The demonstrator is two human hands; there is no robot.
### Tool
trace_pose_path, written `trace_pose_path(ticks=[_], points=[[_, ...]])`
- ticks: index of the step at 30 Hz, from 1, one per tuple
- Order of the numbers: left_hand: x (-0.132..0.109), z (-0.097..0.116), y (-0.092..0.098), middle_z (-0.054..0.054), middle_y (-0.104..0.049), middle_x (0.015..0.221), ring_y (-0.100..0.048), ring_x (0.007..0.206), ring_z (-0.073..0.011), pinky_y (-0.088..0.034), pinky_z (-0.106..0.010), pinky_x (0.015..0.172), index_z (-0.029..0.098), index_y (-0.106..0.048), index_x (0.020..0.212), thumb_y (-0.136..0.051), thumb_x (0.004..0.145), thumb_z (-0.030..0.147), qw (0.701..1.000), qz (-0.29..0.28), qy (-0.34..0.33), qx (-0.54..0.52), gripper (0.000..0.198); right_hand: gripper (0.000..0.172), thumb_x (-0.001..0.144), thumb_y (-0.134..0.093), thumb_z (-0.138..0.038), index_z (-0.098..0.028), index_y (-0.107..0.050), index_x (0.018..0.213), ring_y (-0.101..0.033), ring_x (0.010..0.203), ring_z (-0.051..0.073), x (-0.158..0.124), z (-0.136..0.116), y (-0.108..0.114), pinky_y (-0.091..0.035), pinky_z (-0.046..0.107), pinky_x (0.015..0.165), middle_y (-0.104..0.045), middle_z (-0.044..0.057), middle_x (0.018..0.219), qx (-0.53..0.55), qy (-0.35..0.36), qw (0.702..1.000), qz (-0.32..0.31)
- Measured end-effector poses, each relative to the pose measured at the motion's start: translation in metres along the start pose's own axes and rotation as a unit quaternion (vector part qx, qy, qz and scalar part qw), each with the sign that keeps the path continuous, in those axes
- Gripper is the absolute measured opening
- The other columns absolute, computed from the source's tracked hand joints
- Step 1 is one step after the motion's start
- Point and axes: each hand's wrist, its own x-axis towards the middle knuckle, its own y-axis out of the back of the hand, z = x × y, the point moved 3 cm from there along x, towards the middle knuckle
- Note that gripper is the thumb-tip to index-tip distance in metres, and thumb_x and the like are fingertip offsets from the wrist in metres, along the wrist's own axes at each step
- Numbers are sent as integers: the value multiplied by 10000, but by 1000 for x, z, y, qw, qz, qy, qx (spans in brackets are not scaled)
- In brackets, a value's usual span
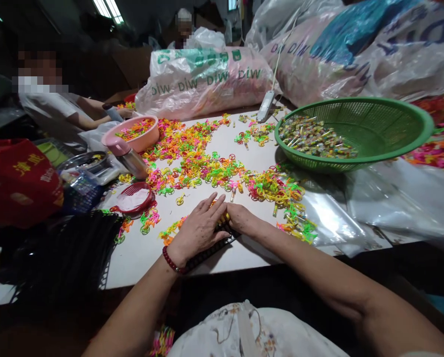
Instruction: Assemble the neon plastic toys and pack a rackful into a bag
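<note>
My left hand (201,225), with a dark red bead bracelet (171,260) at its wrist, lies over a black strip with holes (209,254) at the table's near edge. Its fingers are stretched out and the thumb is apart. Against its fingertips is my right hand (242,218), fingers curled in; what they pinch, if anything, is hidden. Small yellow pieces (224,218) show between the hands, partly covered. Just beyond lie a small clear tube with coloured contents (233,194) and many bright plastic bicycle-shaped pieces (218,171).
A green basket (393,129) of small filled tubes stands right, above clear plastic bags (329,213). Left are a pink bowl (151,134), a flask (132,161), a red basket (147,204) and stacked black strips (65,253). Large sacks (207,84) line the back; a person (54,116) works left.
</note>
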Motion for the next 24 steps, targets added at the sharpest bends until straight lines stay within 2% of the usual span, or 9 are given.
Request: trace_pose_path(ticks=[3, 5, 7, 10, 12, 15, 17, 20, 24], points=[[-1, -3, -5, -99, -226, 1600, -134, 1493, -262, -241, -420, 1194, 152, -287, 1479, -543, 876, 544, 1000, 1, -3, 7, 763, 269, 792, -536, -62, -140, -646, 1025, -616, 869, 177, -9, -2, 13, -453, 253, 783, -701, 82, 993, -8, 6, 1000, 15], [-1, -5, -8, -123, -211, 1601, -149, 1490, -265, -237, -426, 1195, 132, -278, 1481, -534, 878, 550, 1000, 1, -6, 10, 777, 219, 875, -511, -121, -153, -643, 1047, -603, 902, 173, -18, 6, 31, -442, 258, 819, -683, 85, 1023, -32, -9, 998, 55], [-1, -6, -10, -135, -197, 1602, -160, 1488, -266, -226, -430, 1198, 124, -275, 1482, -518, 885, 552, 1000, 3, -9, 12, 773, 198, 928, -474, -169, -156, -649, 1019, -583, 904, 182, -28, 23, 56, -429, 273, 823, -657, 97, 1019, -94, -58, 986, 122], [-2, -7, -11, -140, -194, 1602, -170, 1485, -265, -218, -426, 1201, 123, -276, 1483, -492, 894, 567, 1000, 3, -13, 7, 768, 225, 950, -445, -217, -158, -662, 945, -562, 847, 196, -43, 55, 97, -414, 288, 768, -619, 109, 1001, -210, -166, 942, 200], [-2, -7, -11, -144, -201, 1599, -183, 1482, -264, -223, -423, 1200, 124, -279, 1484, -479, 898, 575, 1000, 2, -11, 4, 766, 228, 940, -459, -233, -155, -672, 958, -565, 830, 196, -51, 75, 120, -405, 290, 749, -605, 118, 1039, -248, -222, 918, 214], [-2, -7, -10, -142, -224, 1592, -207, 1477, -254, -234, -409, 1196, 130, -314, 1470, -467, 904, 577, 1000, 3, -10, 0, 736, 267, 936, -446, -237, -149, -697, 962, -579, 852, 200, -62, 96, 146, -398, 293, 768, -613, 125, 1038, -242, -270, 905, 221], [-3, -7, -10, -145, -242, 1586, -217, 1474, -248, -243, -407, 1191, 136, -321, 1468, -458, 908, 579, 1000, 9, -13, -2, 727, 287, 932, -442, -233, -142, -713, 956, -586, 881, 207, -68, 104, 156, -396, 294, 796, -637, 125, 990, -228, -277, 906, 223], [-4, -6, -9, -154, -254, 1581, -218, 1474, -249, -243, -417, 1188, 141, -266, 1497, -459, 908, 581, 1000, 24, -13, -2, 760, 288, 916, -472, -251, -140, -737, 918, -596, 880, 202, -70, 115, 160, -398, 282, 796, -670, 120, 926, -208, -274, 916, 205], [-5, -5, -8, -139, -235, 1590, -204, 1478, -253, -246, -432, 1183, 192, -230, 1520, -467, 907, 581, 999, 25, -20, 0, 764, 259, 855, -579, -318, -142, -763, 808, -603, 732, 167, -53, 133, 153, -404, 248, 668, -698, 95, 787, -155, -280, 933, 166]])
